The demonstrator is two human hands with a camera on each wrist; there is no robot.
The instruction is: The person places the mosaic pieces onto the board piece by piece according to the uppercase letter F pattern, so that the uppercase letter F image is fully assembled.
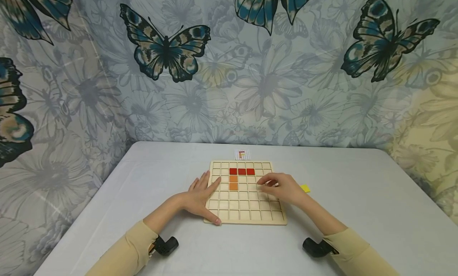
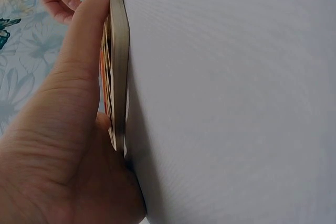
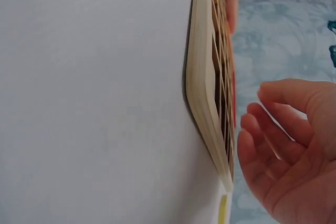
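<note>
A pale wooden grid board (image 1: 250, 217) lies flat on the table. On its upper part sit three red tiles (image 1: 242, 171) in a row, with two orange tiles (image 1: 233, 183) in a column below the leftmost red one. My left hand (image 1: 198, 197) rests spread along the board's left side, its thumb at the near left corner. Over the right part of the grid hovers my right hand (image 1: 282, 187), fingers loosely bent. In the right wrist view, nothing shows between the thumb and fingers of that hand (image 3: 289, 145).
A small card (image 1: 242, 154) printed with a grid and coloured squares lies just beyond the board's far edge. Right of the board is a yellow piece (image 1: 305, 188), partly hidden by the right wrist. White cloth covers the table (image 1: 171, 160); butterfly-patterned fabric hangs behind.
</note>
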